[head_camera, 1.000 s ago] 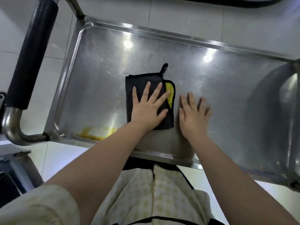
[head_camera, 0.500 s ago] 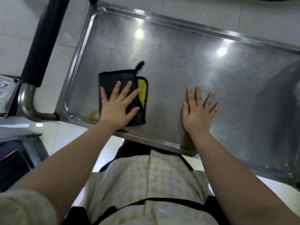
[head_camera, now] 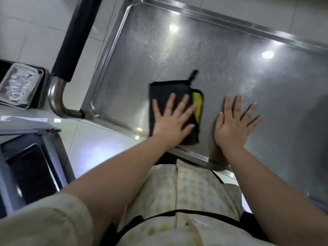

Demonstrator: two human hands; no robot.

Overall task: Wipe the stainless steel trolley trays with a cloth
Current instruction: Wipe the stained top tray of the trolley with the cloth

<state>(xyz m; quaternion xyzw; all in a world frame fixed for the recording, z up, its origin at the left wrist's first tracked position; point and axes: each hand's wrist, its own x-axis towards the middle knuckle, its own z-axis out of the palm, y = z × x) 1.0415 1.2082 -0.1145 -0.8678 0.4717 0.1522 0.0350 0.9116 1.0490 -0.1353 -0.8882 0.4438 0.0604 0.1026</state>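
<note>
Moved: cloth [head_camera: 170, 96] now nearer right hand [head_camera: 234, 121].
Left hand [head_camera: 173, 121]: flat, fingers spread, pressing cloth.
Right hand: flat, spread on tray [head_camera: 230, 64].
Writing: none readable.

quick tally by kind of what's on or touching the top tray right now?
Hands: 2, left hand flat on the cloth, right hand flat on the bare tray
Cloths: 1, black cloth with a yellow inner side
Total: 3
</note>
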